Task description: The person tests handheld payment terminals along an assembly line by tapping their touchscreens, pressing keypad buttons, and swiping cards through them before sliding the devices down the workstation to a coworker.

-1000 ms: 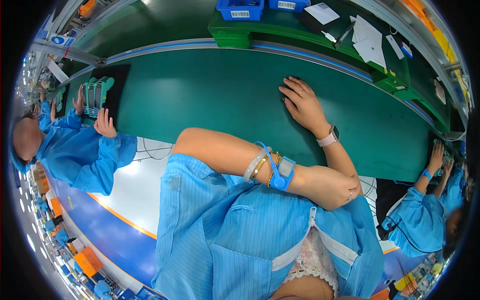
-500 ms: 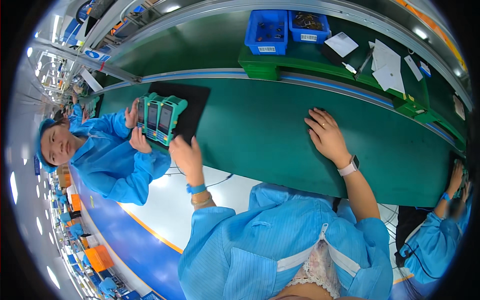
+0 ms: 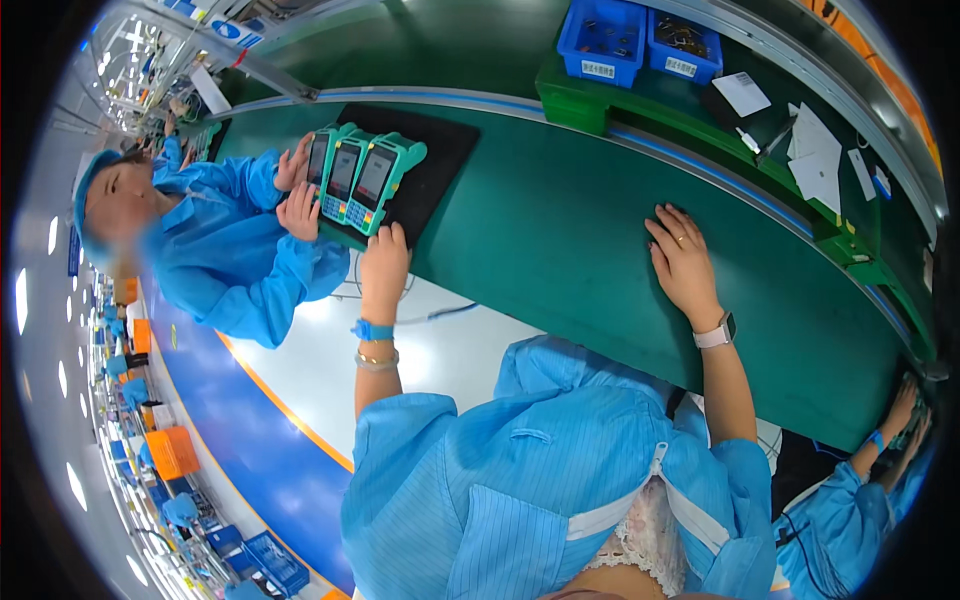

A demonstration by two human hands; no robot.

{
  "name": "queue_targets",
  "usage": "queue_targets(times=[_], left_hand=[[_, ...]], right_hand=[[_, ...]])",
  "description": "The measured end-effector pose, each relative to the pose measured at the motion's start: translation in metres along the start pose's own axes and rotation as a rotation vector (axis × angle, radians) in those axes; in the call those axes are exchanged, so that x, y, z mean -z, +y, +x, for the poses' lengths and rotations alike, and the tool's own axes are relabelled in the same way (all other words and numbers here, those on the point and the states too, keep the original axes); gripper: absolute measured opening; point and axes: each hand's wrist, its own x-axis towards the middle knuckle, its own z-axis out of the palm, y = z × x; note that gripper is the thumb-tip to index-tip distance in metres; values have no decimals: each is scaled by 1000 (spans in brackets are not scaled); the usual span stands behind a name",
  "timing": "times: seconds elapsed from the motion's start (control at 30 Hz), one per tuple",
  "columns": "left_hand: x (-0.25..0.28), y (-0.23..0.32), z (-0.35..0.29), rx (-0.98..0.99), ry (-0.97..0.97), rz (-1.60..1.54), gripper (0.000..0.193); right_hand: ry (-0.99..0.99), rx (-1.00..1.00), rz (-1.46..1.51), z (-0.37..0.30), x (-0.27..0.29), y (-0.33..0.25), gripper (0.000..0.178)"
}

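My left hand (image 3: 386, 272) rests at the table's front edge beside the black mat (image 3: 445, 165), fingers lying loosely over the edge with nothing visible in them. Just beyond its fingertips, three green handheld payment terminals (image 3: 376, 180) with dark screens and keypads stand side by side on the mat. A co-worker's hands (image 3: 297, 208) are at the left side of those terminals. Well to the right, my right hand (image 3: 684, 255) lies open and palm down on the green table (image 3: 560, 230), holding nothing.
On the raised green shelf (image 3: 575, 105) at the back stand two blue bins (image 3: 602, 42) of small parts. White papers (image 3: 815, 160) and a pen-like tool lie to their right. Another worker's hands (image 3: 900, 420) are at the far right table end. Cables hang below the table's front edge.
The view has shifted, so the table scene sits higher and farther right. My left hand has come to rest by the mat's near edge. My right hand stays on the table.
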Motion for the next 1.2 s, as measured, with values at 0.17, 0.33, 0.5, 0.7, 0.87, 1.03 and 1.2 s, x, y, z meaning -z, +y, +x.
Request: queue_targets(times=[0.17,0.33,0.5,0.7,0.87,1.03,1.2], left_hand=[[17,-12,13,-206,89,-71,13],[41,60,18,-344,198,-27,6],[84,177,-9,-647,293,-290,7],[143,287,-25,-950,393,-874,33],[138,275,1,-813,514,-1206,45],[98,257,13,-476,207,-1195,111],[86,276,-6,-509,74,-1023,130]], right_hand=[[-2,-27,48,-5,-1,-2,36],[-4,-64,435,-17,3,-31,44],[-85,-478,1380,-25,-3,-64,60],[244,-969,1294,-56,51,-35,28],[435,-970,991,-127,115,17,33],[525,-970,259,-164,143,37,52],[119,-584,53,-162,129,-16,116]])
